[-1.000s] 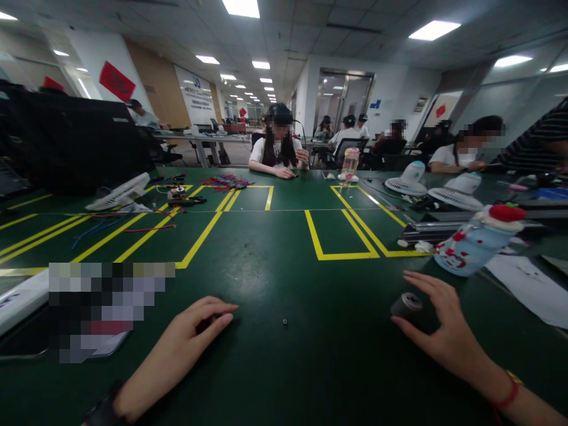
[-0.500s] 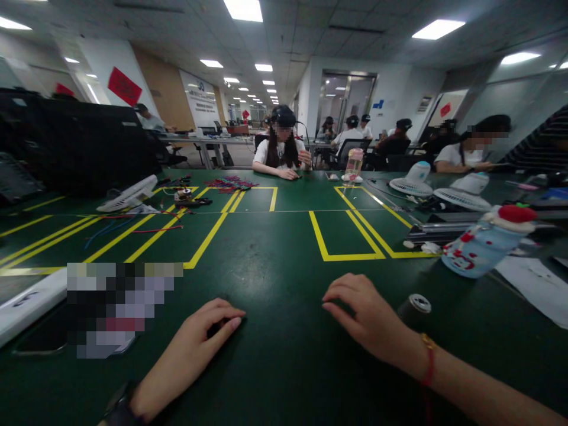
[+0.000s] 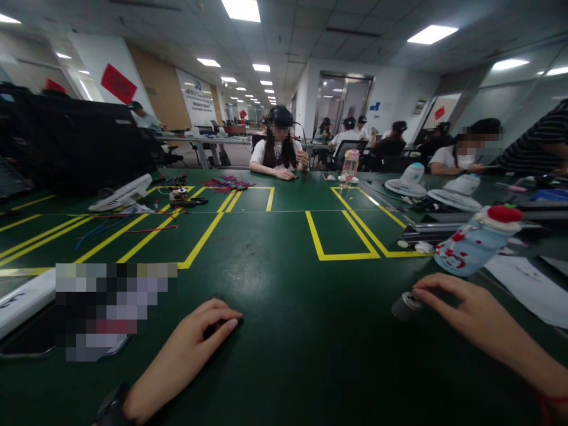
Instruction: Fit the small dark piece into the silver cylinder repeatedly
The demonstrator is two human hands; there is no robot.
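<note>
Two fingers of your right hand [image 3: 474, 310] are now back at the small, dark-grey cylinder [image 3: 404, 309] on the green tabletop [image 3: 284, 367], pinched narrow at its rim. Your left hand's [image 3: 190, 340] fingers curl narrowly; you can't tell whether either pair holds anything.

1. Tiled ceiling [image 3: 302, 44], rectangular light panels [image 3: 241, 9] lit.
2. White wall [image 3: 394, 83], brown wall section [image 3: 155, 83], lettered sign [image 3: 196, 97].
3. Metal-framed glass door [image 3: 348, 97] at back.
4. Grey floor [image 3: 235, 158], rear desks [image 3: 208, 139], dark office chair [image 3: 351, 152].
5. Green surface [image 3: 270, 272] up front, yellow tape outlines [image 3: 348, 257].
</note>
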